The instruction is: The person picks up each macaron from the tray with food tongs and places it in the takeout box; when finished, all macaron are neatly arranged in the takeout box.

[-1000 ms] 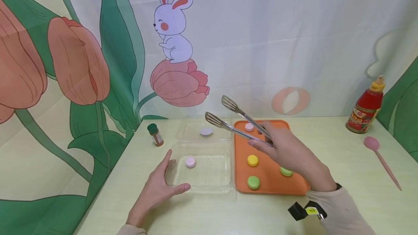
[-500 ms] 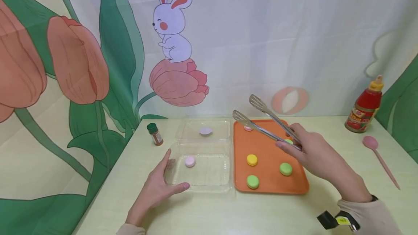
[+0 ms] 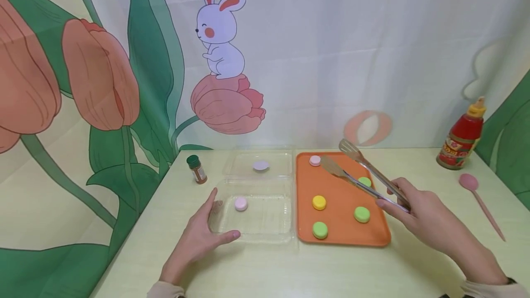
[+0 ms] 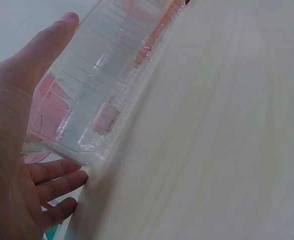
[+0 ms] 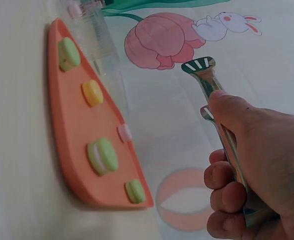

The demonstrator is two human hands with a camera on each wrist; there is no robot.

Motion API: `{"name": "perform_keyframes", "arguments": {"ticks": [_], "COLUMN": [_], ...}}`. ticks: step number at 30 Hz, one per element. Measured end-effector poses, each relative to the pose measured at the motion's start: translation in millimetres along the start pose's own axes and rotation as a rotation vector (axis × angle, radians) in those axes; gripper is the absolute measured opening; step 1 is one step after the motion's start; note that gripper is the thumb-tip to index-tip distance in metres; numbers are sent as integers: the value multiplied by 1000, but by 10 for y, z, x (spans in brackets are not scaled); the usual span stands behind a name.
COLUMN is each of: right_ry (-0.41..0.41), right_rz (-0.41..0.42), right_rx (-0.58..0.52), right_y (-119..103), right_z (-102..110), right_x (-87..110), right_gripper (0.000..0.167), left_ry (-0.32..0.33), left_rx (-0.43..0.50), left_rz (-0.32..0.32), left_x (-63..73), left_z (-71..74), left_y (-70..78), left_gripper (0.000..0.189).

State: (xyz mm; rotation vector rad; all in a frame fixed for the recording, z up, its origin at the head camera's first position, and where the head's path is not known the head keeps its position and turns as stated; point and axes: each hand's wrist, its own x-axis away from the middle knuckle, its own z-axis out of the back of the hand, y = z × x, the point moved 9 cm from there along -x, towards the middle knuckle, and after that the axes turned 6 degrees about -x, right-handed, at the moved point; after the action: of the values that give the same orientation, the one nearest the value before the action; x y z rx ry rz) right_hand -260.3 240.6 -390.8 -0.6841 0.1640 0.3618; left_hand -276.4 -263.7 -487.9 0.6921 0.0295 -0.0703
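My right hand (image 3: 434,220) grips metal tongs (image 3: 333,167), whose slotted tips stand apart with nothing between them. The tips reach over the back of an orange tray (image 3: 343,238). On the tray lie a pink macaron (image 3: 315,160), a yellow macaron (image 3: 319,203) and several green macarons (image 3: 362,214). Left of it stands an opened clear plastic box (image 3: 265,239) with one pale pink macaron (image 3: 241,204) inside. My left hand (image 3: 196,236) rests at the box's left end, thumb and fingers spread around its near corner; in the left wrist view fingertips touch the clear wall (image 4: 82,120).
The box's lid (image 3: 281,157) lies folded back, with a white oval patch on it. A green-capped spice jar (image 3: 196,169) stands behind the left hand. At right are a red squeeze bottle (image 3: 461,139) and a pink spoon (image 3: 469,181). A printed cloth hangs behind the table.
My right hand has moved right and nearer to me, carrying the tongs from beside the box's lid to over the tray; their tips have lowered. The left hand and macarons have stayed put.
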Motion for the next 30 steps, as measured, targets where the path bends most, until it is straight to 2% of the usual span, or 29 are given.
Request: {"name": "perform_keyframes", "arguments": {"ticks": [13,20,27,30], "right_ry": [-41,-30,-91,-102], "right_rz": [-71,-80,-156,-164], "right_rx": [-11,10,47,52], "right_y": [403,572,743,781], "right_z": [-150,-196,-304,-328], "right_x": [409,615,778,810], "right_gripper": [24,21,23,24], "left_ry": [1,5,1,0], "left_rx": [0,2,12,16], "left_rz": [1,-4,1,4], "left_x": [-9,-5,1,3], "left_z": [-11,-7,-4,-2], "left_y": [-17,-1,3,7], "left_gripper": [138,138,137,137]}}
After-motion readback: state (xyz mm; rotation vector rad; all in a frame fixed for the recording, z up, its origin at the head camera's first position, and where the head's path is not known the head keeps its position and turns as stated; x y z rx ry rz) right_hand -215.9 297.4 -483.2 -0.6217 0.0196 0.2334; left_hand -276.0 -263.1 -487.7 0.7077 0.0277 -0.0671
